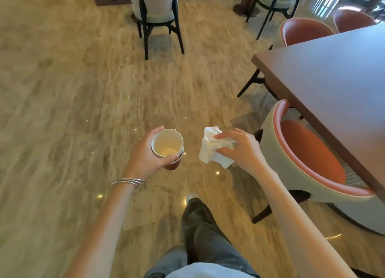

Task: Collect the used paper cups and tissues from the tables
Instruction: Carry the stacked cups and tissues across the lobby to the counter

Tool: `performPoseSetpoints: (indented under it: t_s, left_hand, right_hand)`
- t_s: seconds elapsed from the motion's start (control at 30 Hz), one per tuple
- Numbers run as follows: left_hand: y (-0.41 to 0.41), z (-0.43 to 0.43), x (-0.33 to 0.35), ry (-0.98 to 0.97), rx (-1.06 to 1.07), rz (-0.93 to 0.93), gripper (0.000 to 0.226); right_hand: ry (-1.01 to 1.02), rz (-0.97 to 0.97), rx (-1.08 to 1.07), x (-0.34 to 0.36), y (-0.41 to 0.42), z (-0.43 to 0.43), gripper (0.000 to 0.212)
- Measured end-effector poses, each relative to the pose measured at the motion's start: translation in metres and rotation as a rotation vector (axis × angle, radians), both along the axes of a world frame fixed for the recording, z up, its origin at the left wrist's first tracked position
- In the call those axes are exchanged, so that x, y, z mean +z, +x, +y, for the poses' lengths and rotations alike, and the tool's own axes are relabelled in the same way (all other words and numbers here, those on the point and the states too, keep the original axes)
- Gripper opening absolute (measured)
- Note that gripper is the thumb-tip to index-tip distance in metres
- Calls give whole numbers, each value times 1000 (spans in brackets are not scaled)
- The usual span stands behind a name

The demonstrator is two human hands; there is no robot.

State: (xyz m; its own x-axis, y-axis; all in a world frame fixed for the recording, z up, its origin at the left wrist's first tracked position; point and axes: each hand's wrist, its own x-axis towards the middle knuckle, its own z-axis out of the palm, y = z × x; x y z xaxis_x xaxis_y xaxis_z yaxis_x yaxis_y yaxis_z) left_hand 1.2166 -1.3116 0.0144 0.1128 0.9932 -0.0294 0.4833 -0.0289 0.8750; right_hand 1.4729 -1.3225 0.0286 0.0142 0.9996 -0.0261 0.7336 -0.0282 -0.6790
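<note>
1. Polished beige floor [62,111] fills most of the view. A brown table [333,80] runs along the right edge, with an orange-seated armchair [308,153] tucked against its near side.
2. The left hand [143,155], with bangles [131,183] at its wrist, is curled round a paper cup [167,144]. The thumb lies on the near wall and the fingers wrap the far side. The cup is held off the floor, roughly upright, its open mouth facing up.
3. The right hand [239,148] pinches a crumpled white tissue [212,150] between thumb and fingers. The loose part hangs left and down from the fingertips.
4. Key relation: the tissue lies directly right of the cup at about the same height, near but apart, with bare floor showing between them. Its free end points toward the cup's mouth.
5. If the tissue is meant to go into the cup, the right hand is the one to travel, a short leftward move over the rim.
6. Room to move is open ahead and to the left. The armchair's back sits close beside the right forearm, so that side is tight.
7. Two pale chairs [154,5] stand far ahead.
</note>
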Motion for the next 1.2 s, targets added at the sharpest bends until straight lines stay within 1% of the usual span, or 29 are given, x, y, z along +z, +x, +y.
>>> performPoseSetpoints:
  t_s: [0.17,0.43,0.67,0.93,1.2]
  left_hand:
    - [-2,60,-2,-3,59,-14,82]
    - [9,175,9,27,136,-9,84]
    - [0,221,1,11,211,-20,84]
    - [-47,288,-17,-48,246,-22,84]
    - [-142,402,-7,-34,270,-63,83]
  right_hand:
    - [-23,-8,47,-4,-2,72,28]
    - [-9,1,137,26,-1,201,29]
    - [-29,14,196,19,-13,271,29]
    - [-87,22,223,-2,-60,351,30]
    - [-89,29,229,1,-155,463,29]
